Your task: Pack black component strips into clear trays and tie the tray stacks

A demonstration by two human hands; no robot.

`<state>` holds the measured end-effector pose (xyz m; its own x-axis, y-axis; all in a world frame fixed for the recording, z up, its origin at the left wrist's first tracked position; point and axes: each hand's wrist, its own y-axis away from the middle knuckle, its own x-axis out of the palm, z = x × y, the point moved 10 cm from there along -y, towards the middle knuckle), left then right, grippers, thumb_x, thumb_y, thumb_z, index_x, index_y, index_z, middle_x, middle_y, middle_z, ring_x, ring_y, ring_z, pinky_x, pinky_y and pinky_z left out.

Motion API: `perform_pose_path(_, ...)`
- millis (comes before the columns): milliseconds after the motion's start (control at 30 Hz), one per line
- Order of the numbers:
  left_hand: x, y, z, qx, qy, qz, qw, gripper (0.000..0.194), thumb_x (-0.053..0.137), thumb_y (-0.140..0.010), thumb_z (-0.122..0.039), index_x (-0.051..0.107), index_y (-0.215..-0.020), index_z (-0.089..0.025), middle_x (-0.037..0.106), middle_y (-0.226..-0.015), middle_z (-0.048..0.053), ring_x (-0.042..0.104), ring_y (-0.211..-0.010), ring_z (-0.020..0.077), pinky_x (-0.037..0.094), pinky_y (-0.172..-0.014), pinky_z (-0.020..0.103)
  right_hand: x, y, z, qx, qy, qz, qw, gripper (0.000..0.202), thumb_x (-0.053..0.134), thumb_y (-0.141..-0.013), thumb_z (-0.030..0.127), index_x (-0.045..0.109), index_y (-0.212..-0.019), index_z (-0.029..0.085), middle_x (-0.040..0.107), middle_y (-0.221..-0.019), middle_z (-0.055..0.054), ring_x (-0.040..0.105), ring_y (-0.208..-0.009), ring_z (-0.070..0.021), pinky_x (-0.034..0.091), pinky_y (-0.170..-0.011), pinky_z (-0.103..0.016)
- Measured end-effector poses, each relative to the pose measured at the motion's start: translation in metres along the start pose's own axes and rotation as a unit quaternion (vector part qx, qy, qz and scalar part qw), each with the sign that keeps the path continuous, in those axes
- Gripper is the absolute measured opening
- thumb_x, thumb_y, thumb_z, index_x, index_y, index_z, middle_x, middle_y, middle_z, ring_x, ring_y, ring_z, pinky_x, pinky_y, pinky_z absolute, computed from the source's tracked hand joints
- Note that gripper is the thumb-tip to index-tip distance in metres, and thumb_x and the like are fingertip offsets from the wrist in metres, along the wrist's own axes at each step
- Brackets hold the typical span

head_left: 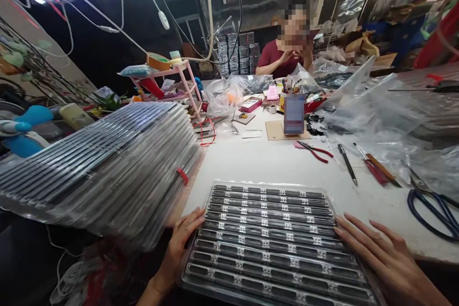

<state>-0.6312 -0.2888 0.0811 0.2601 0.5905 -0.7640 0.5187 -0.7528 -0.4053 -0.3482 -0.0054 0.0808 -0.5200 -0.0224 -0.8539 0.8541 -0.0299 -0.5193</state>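
A clear plastic tray (266, 244) lies in front of me, its rows filled with long dark strips between pale fittings. Its near part reaches past the table's front edge. My left hand (182, 239) grips the left edge, fingers bent over the rim and thumb hidden. On the opposite side, my right hand (380, 248) holds the right edge with long, fairly straight fingers; the thumb is out of sight underneath. Left of the tray stands a tall, leaning stack of similar clear trays (143, 167), with a red tag (182, 176) on its side.
Red-handled pliers (315, 151), a black pen (347, 165) and blue-handled scissors (433, 210) lie on the white table (236, 162). A phone (294, 114) stands upright farther back. Plastic bags (380, 105) heap up at right. Another person (283, 52) sits across the table. Cables hang overhead.
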Motion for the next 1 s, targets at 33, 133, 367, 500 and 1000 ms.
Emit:
perform_pose_path(33,-0.005,-0.009,0.0,-0.011,0.03,-0.005,0.999,0.033,0.044,-0.088,-0.03,0.057,-0.118,-0.028,0.056,-0.131,0.004,0.051,-0.122,0.0227,0.038,-0.104,0.041,-0.005,-0.007,-0.006,0.004,-0.032,-0.009,0.999,0.051,0.037,-0.088,0.026,0.039,-0.139,0.031,0.054,-0.132,-0.001,0.051,-0.12,-0.0236,0.032,-0.1,-0.042)
perform_pose_path(133,-0.033,-0.047,-0.003,-0.05,0.091,-0.097,0.99,0.027,0.044,-0.087,-0.037,0.063,-0.1,-0.022,0.064,-0.114,0.006,0.057,-0.111,0.0235,0.042,-0.099,0.039,-0.032,-0.041,-0.037,0.065,-0.123,-0.073,0.987,0.037,0.042,-0.087,0.038,0.059,-0.118,0.027,0.068,-0.109,-0.005,0.064,-0.095,-0.0238,0.046,-0.079,-0.037)
perform_pose_path(367,-0.045,-0.129,-0.001,-0.168,0.013,-0.116,0.979,0.043,0.03,-0.092,-0.05,0.056,-0.08,-0.017,0.06,-0.07,0.003,0.055,-0.066,0.0159,0.041,-0.062,0.026,-0.014,-0.115,-0.093,0.331,-0.247,-0.012,0.911,0.05,0.035,-0.082,0.067,0.049,-0.065,0.022,0.051,-0.046,0.002,0.049,-0.043,-0.0123,0.037,-0.046,-0.024)
perform_pose_path(500,-0.011,-0.129,0.027,-0.247,-0.176,0.022,0.953,0.049,0.022,-0.095,-0.041,0.062,-0.085,-0.014,0.067,-0.081,0.012,0.062,-0.08,0.0226,0.043,-0.069,0.031,0.049,-0.1,-0.094,0.399,-0.27,0.145,0.864,0.052,0.029,-0.083,0.067,0.043,-0.061,0.022,0.053,-0.045,0.0,0.053,-0.045,-0.0159,0.041,-0.051,-0.028)
perform_pose_path(1000,0.027,-0.098,0.009,-0.134,-0.339,0.084,0.927,0.04,0.032,-0.093,-0.04,0.057,-0.112,-0.015,0.06,-0.108,0.014,0.055,-0.104,0.0275,0.043,-0.087,0.043,0.044,-0.051,-0.069,0.347,-0.04,0.09,0.933,0.057,0.029,-0.089,0.057,0.051,-0.124,0.016,0.064,-0.092,-0.01,0.062,-0.08,-0.0234,0.049,-0.071,-0.038)
